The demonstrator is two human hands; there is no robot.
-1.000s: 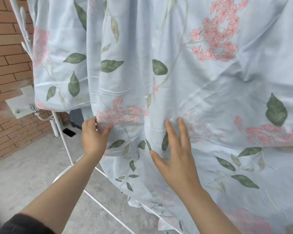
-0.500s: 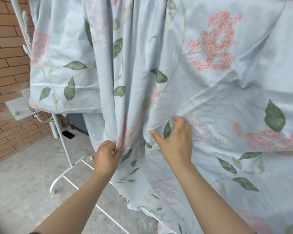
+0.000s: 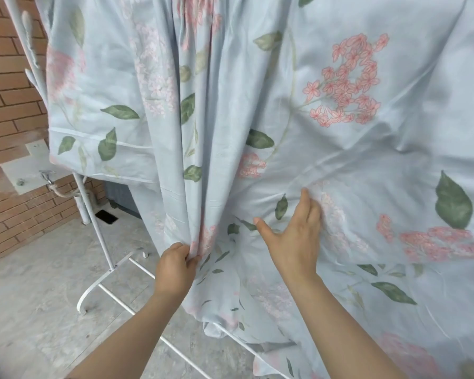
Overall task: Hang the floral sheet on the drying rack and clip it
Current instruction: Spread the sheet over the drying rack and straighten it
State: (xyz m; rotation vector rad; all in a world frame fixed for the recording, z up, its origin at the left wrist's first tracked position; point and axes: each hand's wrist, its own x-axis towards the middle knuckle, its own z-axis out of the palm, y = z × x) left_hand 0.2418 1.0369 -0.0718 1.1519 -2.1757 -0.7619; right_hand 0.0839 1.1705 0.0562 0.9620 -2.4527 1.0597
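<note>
Before a brick wall (image 3: 8,110) and concrete floor (image 3: 39,283), the floral sheet (image 3: 312,160) drapes from the drying rack (image 3: 94,220) above the hands, left hand (image 3: 175,266) pinching a gathered fold, right hand (image 3: 296,236) pressed flat, fingers straight, just beside it.

Left hand (image 3: 175,266): I log it lower and further right than a second ago, now pinching a bunched edge of the floral sheet (image 3: 367,165) rather than a flat one.
Sheet: the cloth above that pinch has gathered into long upright pleats.
Right hand (image 3: 294,242): flat a second ago, curled into the cloth half a second ago, now flat again with fingers straight and thumb splayed.
Drying rack (image 3: 92,217): more of its curved foot shows.
</note>
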